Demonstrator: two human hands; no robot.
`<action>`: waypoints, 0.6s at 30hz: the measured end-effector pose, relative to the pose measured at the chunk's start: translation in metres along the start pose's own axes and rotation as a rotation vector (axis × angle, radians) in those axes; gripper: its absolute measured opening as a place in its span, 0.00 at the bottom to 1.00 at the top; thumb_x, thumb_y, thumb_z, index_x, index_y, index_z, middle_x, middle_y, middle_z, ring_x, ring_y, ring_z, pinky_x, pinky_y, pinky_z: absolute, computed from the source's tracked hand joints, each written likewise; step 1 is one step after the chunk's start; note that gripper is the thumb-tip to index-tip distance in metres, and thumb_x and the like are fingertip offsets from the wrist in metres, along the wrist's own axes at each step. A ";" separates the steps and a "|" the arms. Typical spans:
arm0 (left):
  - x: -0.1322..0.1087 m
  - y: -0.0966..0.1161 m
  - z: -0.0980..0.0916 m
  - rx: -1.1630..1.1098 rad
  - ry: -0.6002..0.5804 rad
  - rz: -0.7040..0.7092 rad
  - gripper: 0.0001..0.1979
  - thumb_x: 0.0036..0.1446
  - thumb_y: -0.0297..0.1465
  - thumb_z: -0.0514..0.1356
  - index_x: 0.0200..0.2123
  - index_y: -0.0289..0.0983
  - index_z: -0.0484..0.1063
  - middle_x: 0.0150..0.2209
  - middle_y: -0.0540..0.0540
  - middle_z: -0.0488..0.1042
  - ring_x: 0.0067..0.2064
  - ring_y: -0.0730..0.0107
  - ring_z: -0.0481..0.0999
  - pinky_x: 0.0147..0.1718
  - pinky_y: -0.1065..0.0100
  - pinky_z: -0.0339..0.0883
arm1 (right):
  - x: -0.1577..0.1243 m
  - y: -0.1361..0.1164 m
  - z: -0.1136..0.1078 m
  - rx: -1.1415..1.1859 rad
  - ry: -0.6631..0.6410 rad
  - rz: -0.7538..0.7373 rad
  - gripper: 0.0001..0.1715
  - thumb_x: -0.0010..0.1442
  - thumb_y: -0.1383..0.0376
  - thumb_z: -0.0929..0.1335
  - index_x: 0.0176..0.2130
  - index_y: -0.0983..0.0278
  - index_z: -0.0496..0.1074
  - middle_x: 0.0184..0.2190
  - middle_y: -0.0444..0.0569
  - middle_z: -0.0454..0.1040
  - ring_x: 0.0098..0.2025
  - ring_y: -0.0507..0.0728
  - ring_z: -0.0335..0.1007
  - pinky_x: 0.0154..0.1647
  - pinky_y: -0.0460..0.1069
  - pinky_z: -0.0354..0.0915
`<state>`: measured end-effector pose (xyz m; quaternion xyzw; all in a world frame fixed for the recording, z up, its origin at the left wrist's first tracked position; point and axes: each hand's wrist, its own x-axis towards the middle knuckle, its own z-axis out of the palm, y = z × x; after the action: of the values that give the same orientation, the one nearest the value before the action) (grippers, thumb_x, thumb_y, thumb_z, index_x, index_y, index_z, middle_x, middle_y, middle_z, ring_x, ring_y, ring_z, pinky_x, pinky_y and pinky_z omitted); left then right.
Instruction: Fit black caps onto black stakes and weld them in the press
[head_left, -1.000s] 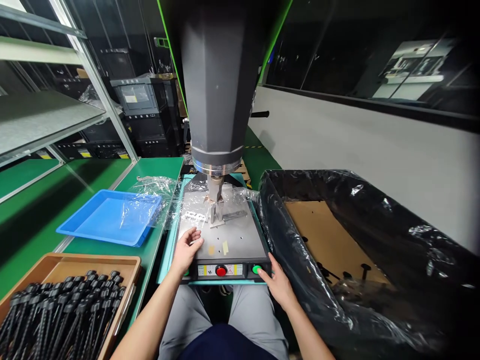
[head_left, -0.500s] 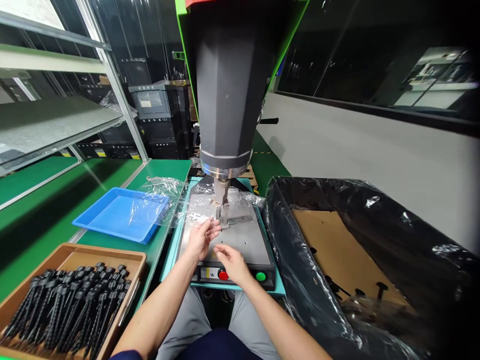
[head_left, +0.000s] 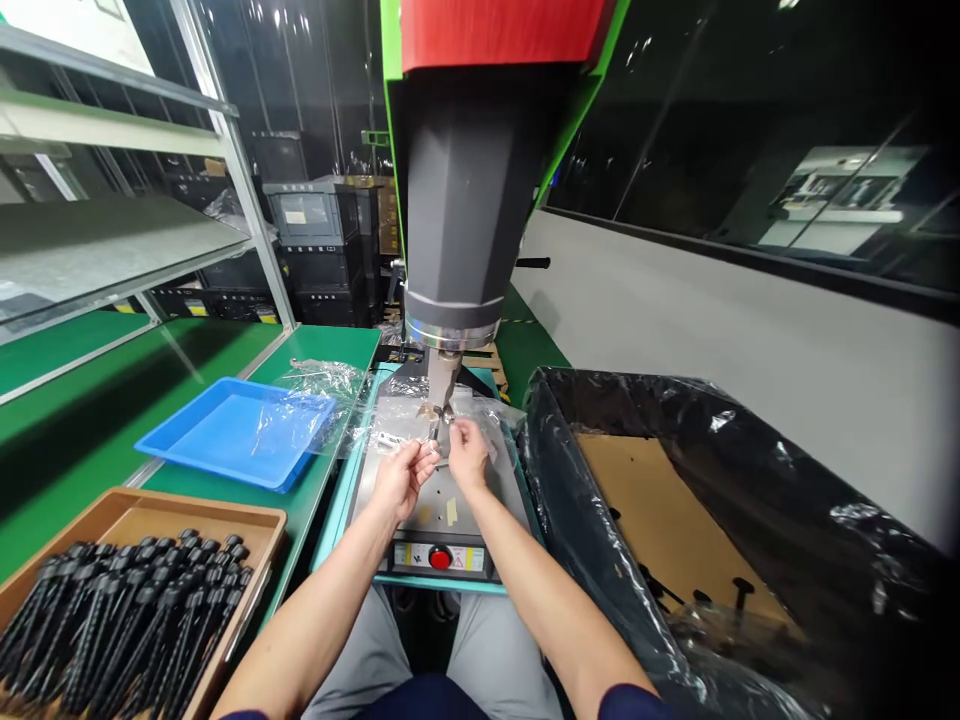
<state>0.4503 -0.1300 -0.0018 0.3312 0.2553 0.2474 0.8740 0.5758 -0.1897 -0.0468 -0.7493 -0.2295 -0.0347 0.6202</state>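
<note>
My left hand (head_left: 405,478) is over the machine's metal plate (head_left: 420,508), its thumb and fingertips brought together beside the small fixture (head_left: 435,424). Whatever sits between those fingertips is too small to make out. Close to its right, my right hand (head_left: 469,455) is closed in a pinch at the fixture, just below the metal tip (head_left: 443,378) of the press. Something small and dark shows by its fingertips, but I cannot tell what it is. Above both hands hangs the grey press head (head_left: 457,220).
At left are a brown tray (head_left: 259,515) of black ribbed stems with round caps (head_left: 142,600) and a blue tray (head_left: 217,425) partly under clear plastic film (head_left: 322,385). A black-lined bin (head_left: 555,480) with cardboard and black pieces stands right. A red button (head_left: 440,557) is in front.
My right hand has moved forward and up from the plate's front, uncovering the red button, to the fixture beneath the tip. My left hand stays nearly in place. The view has tilted slightly.
</note>
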 end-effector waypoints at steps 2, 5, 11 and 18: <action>0.001 0.000 0.001 -0.014 0.001 -0.003 0.06 0.56 0.29 0.63 0.37 0.33 0.70 0.36 0.41 0.81 0.30 0.70 0.81 0.26 0.76 0.74 | 0.011 -0.006 -0.003 -0.050 0.015 -0.047 0.24 0.61 0.54 0.62 0.49 0.67 0.70 0.40 0.57 0.73 0.41 0.61 0.70 0.48 0.56 0.65; 0.003 0.001 0.002 -0.019 0.010 -0.004 0.07 0.56 0.30 0.64 0.37 0.33 0.71 0.36 0.41 0.81 0.30 0.71 0.81 0.26 0.76 0.73 | 0.026 -0.013 -0.003 -0.156 -0.076 -0.167 0.23 0.59 0.55 0.65 0.49 0.65 0.72 0.48 0.59 0.70 0.50 0.64 0.66 0.54 0.58 0.62; 0.009 0.008 0.005 -0.019 0.035 0.006 0.09 0.55 0.30 0.65 0.37 0.33 0.71 0.32 0.43 0.80 0.28 0.72 0.81 0.24 0.77 0.73 | 0.048 -0.020 0.004 -0.174 -0.205 -0.230 0.14 0.57 0.58 0.66 0.38 0.63 0.76 0.47 0.54 0.73 0.55 0.63 0.63 0.60 0.58 0.57; 0.009 0.007 0.004 -0.001 0.051 0.016 0.08 0.54 0.29 0.64 0.37 0.33 0.71 0.34 0.43 0.80 0.28 0.73 0.80 0.25 0.76 0.72 | 0.000 -0.022 -0.029 -0.058 -0.189 -0.162 0.18 0.58 0.57 0.65 0.42 0.66 0.75 0.46 0.58 0.74 0.51 0.64 0.68 0.56 0.60 0.61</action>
<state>0.4580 -0.1220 0.0028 0.3266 0.2748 0.2628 0.8653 0.5736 -0.2141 -0.0199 -0.7459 -0.3457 -0.0205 0.5690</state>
